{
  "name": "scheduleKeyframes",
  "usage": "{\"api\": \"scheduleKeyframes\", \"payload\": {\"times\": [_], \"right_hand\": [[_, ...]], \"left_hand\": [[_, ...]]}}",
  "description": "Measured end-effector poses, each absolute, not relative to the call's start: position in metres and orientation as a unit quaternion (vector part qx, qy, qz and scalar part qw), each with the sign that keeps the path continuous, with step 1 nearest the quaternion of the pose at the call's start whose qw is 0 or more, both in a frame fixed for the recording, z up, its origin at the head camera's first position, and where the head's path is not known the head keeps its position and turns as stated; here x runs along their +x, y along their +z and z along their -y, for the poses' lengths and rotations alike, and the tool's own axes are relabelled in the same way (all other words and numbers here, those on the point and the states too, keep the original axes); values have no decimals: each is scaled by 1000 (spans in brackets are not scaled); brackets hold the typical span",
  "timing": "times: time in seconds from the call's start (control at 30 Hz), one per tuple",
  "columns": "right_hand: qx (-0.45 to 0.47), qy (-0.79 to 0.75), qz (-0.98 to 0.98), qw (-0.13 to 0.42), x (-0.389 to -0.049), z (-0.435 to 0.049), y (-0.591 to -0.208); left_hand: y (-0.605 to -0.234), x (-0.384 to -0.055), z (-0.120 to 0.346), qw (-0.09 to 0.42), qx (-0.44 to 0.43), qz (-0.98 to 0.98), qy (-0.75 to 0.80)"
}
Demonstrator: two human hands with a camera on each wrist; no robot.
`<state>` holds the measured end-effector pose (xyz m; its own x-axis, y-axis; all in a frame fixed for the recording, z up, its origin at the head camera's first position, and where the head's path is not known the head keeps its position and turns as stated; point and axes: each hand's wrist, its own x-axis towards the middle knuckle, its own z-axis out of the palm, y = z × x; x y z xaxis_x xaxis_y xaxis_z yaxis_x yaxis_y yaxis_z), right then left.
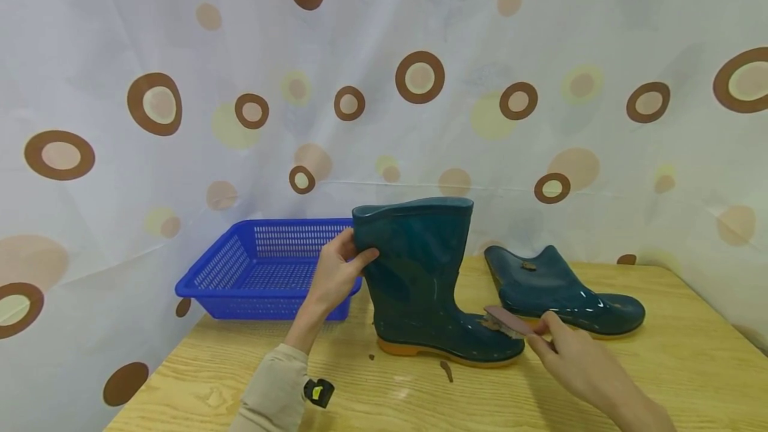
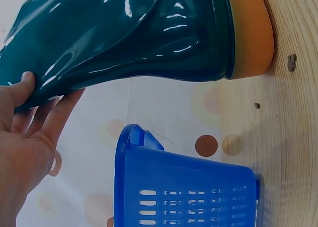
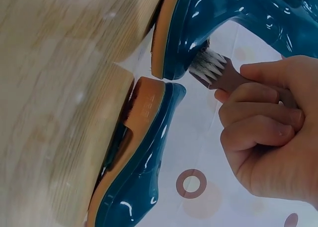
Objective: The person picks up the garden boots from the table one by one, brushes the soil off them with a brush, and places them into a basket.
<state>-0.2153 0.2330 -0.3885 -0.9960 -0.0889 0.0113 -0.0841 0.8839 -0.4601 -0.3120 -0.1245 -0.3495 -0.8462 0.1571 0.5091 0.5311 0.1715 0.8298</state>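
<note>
A dark green rain boot (image 1: 414, 279) with an orange sole stands upright on the table, its toe pointing right. My left hand (image 1: 341, 269) grips the back of its shaft near the top, thumb on the near side and fingers behind. In my right hand (image 1: 576, 359) is a brush (image 1: 510, 321) with a brownish-pink handle, held by curled fingers. Its pale bristles (image 3: 208, 65) press on the top of the boot's toe, where brown mud (image 1: 489, 323) clings. The left wrist view shows the boot's heel (image 2: 251, 33) on the wood.
A second green boot (image 1: 558, 292) lies on its side at the back right, with a lump of mud (image 1: 528, 265) on its shaft. Behind my left hand sits a blue plastic basket (image 1: 264, 294). Mud bits (image 1: 447, 371) lie on the wooden table (image 1: 372, 399). A dotted curtain (image 1: 384, 139) hangs behind.
</note>
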Motion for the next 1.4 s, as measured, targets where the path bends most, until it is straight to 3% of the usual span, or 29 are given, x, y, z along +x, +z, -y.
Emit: {"api": "scheduleKeyframes", "payload": {"times": [0.3,0.63,1.4], "right_hand": [[-73,-293,-953,13,-214,-225,-383],[-47,-256,-965,-32,-210,-231,-385],[-81,-317,-945,10,-213,-226,-382]], "left_hand": [[-350,-312,125,156,-229,748,-603],[-350,-312,124,152,-228,749,-603],[-350,-312,124,158,-227,751,-599]]}}
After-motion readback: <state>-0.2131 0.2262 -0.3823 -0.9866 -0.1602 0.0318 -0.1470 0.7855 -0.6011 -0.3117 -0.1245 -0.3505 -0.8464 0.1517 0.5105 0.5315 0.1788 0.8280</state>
